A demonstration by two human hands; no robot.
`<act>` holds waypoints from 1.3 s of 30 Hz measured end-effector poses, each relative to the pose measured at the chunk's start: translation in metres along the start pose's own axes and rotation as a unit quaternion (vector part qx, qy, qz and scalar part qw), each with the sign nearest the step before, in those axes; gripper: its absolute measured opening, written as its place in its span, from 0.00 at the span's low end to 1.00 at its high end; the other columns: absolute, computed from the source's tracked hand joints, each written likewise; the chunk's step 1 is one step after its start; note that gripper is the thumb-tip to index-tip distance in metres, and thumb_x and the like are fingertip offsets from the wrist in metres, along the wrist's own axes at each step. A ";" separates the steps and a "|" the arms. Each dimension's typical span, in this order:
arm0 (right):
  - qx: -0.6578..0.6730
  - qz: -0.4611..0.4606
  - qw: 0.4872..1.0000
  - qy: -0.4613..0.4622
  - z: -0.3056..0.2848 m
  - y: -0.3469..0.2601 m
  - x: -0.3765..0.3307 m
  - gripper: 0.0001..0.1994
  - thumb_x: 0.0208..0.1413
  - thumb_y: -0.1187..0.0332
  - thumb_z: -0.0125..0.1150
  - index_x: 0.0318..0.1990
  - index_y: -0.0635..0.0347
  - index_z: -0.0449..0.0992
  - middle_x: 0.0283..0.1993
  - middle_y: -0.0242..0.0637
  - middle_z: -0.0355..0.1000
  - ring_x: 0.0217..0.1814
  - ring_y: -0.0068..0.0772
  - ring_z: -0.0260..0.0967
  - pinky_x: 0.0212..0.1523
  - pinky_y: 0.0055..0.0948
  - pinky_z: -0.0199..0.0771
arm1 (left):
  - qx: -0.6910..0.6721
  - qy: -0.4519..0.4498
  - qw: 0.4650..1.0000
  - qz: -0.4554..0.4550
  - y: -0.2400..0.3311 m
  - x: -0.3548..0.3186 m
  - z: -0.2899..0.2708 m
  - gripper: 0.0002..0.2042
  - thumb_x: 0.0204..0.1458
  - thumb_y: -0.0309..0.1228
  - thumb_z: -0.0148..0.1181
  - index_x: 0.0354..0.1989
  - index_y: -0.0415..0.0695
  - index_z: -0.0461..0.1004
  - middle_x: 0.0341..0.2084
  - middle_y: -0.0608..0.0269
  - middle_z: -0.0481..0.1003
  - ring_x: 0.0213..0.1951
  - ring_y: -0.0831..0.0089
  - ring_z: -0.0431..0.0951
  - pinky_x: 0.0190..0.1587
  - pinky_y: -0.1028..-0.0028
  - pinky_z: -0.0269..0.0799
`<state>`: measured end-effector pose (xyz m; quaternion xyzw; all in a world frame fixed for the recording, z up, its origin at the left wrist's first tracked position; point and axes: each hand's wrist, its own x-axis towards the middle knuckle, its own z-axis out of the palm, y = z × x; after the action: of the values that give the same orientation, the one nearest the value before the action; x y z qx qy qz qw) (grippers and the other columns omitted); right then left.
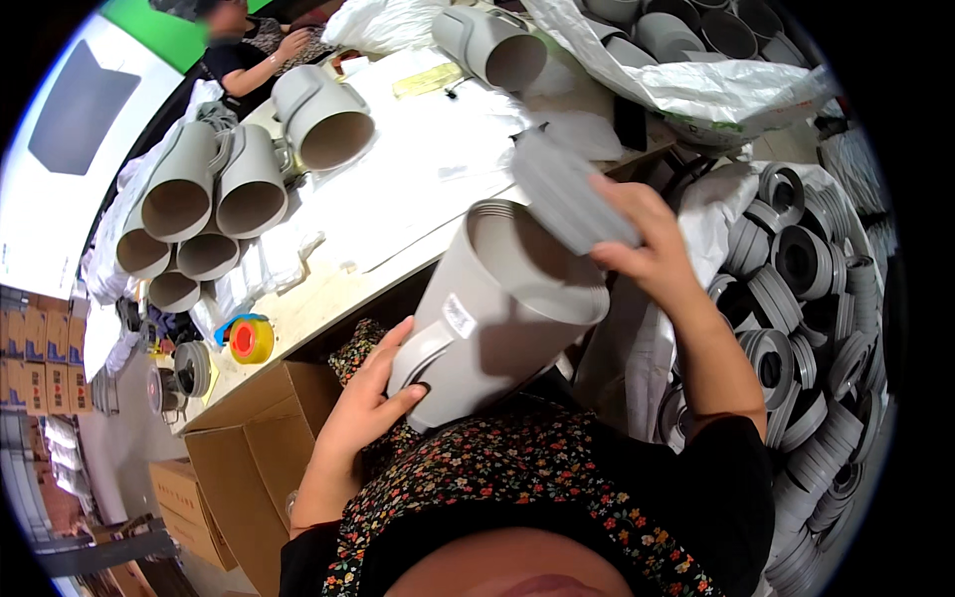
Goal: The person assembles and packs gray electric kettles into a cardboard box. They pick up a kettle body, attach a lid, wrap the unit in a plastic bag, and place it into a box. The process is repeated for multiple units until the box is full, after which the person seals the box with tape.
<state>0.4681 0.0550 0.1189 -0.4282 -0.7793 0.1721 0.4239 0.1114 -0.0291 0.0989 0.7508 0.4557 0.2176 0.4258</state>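
Head view, looking down: at centre, the left hand (373, 398) cups the lower side of a tilted grey jug body (497, 308), fingers curled round it by the handle, its open mouth facing 1 o'clock. The right hand (647, 244) pinches a ribbed grey lid (572, 194) between thumb and fingertips, right at the jug's rim. Risks, as I judge: lid could seat crooked since jug is tilted; one-handed hold on the smooth wall could slip toward the lap. Room is tight: table edge (328, 298) just behind jug at 10 o'clock, heap of grey rings (806, 298) at 3 o'clock, open carton (249, 438) at 8 o'clock. Stacked jug bodies (209, 199) lie w/ mouths outward at 10 o'clock, well apart.
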 end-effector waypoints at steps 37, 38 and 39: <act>0.091 -0.198 0.947 -0.236 0.046 -0.057 0.078 0.23 0.52 0.55 0.52 0.52 0.60 0.69 0.46 0.42 0.70 0.48 0.41 0.65 0.49 0.34 0.61 | -0.252 0.129 0.953 -0.111 -0.049 -0.025 -0.007 0.13 0.47 0.26 0.60 0.39 0.42 0.64 0.25 0.70 0.66 0.19 0.86 0.64 0.19 0.84 0.60; 0.086 -0.205 0.945 -0.241 0.045 -0.057 0.080 0.23 0.53 0.55 0.52 0.52 0.60 0.69 0.47 0.42 0.70 0.49 0.42 0.64 0.51 0.34 0.61 | -0.275 0.122 0.948 -0.102 -0.054 -0.029 -0.010 0.13 0.47 0.26 0.60 0.39 0.41 0.64 0.24 0.70 0.66 0.18 0.86 0.64 0.19 0.84 0.60; 0.074 -0.211 0.942 -0.250 0.042 -0.058 0.083 0.23 0.53 0.55 0.52 0.52 0.60 0.69 0.48 0.43 0.70 0.50 0.42 0.64 0.52 0.34 0.61 | -0.305 0.114 0.941 -0.088 -0.057 -0.029 -0.010 0.13 0.47 0.25 0.60 0.39 0.41 0.64 0.23 0.70 0.66 0.18 0.86 0.64 0.19 0.85 0.60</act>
<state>0.3811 0.0938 0.1735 -0.1649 -0.9179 0.2371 0.2722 0.0619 -0.0372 0.0585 0.5120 0.4772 0.3922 0.5969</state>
